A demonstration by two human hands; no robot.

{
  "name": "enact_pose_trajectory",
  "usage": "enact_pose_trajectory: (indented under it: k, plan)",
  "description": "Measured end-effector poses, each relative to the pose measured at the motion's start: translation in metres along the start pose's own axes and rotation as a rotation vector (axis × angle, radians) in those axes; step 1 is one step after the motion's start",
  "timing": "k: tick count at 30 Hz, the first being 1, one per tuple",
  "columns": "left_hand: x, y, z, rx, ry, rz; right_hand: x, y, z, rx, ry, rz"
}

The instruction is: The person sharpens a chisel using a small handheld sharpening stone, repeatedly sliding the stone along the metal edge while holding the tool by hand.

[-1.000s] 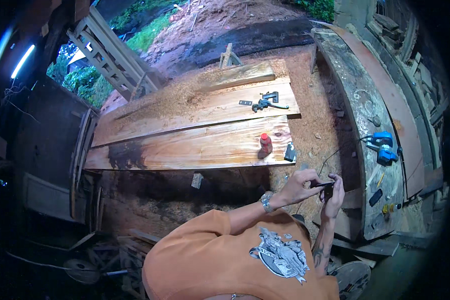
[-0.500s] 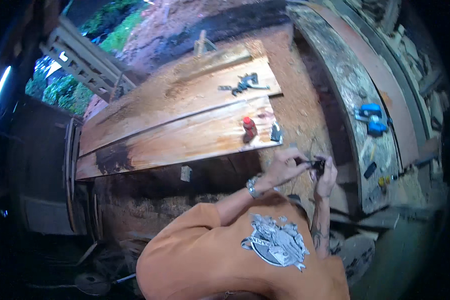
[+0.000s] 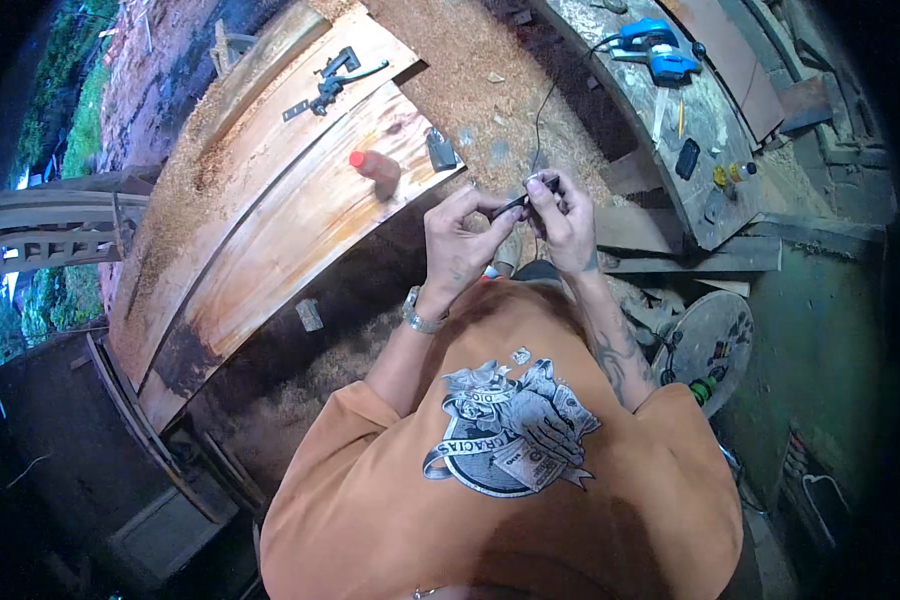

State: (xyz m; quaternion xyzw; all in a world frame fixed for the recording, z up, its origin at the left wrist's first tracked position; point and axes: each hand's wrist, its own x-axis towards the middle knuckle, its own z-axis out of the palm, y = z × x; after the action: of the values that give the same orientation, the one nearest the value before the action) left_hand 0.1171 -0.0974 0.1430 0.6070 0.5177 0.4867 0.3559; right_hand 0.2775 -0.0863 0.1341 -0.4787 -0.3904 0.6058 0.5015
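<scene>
My left hand (image 3: pixel 457 238) and my right hand (image 3: pixel 567 225) are raised in front of my chest, close together. Both are closed on a slim black piece (image 3: pixel 511 207), pinched between thumbs and fingers; its exact kind is hard to make out. A thin black cord (image 3: pixel 539 125) runs from a blue electric hand planer (image 3: pixel 658 52) down toward my right hand; whether it joins the held piece is hidden. To the left of my hands, a red-capped bottle (image 3: pixel 374 166) and a small dark block-shaped thing (image 3: pixel 440 150) sit on a wide wooden board (image 3: pixel 300 215).
On the board's far part lies a black metal clamp-like tool (image 3: pixel 332 82). The right-hand bench (image 3: pixel 712 200) holds the planer, a yellow pencil (image 3: pixel 681 118), a black phone-like object (image 3: pixel 687 159) and a small yellow bottle (image 3: pixel 732 174). Wood shavings (image 3: pixel 470 55) cover the ground between.
My view has swung to the right, so the boards now appear farther left. Both hands still hold the black piece, now nearer my chest, and more of it shows between my fingers.
</scene>
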Motion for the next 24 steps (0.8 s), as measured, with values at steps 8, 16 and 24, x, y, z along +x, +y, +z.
enact_pose_trajectory:
  k: [8, 16, 24]
  plan:
    - [0.009, -0.047, -0.008, -0.011, -0.026, -0.176, 0.033, 0.030, 0.017, -0.124, -0.008, 0.154]
    - [0.005, -0.147, 0.011, -0.353, 0.213, -0.699, 0.091, 0.110, 0.024, 0.034, -0.029, 0.301]
    - [-0.001, -0.219, 0.024, -0.052, 0.343, -0.606, 0.160, 0.205, 0.036, -0.305, 0.093, 0.391]
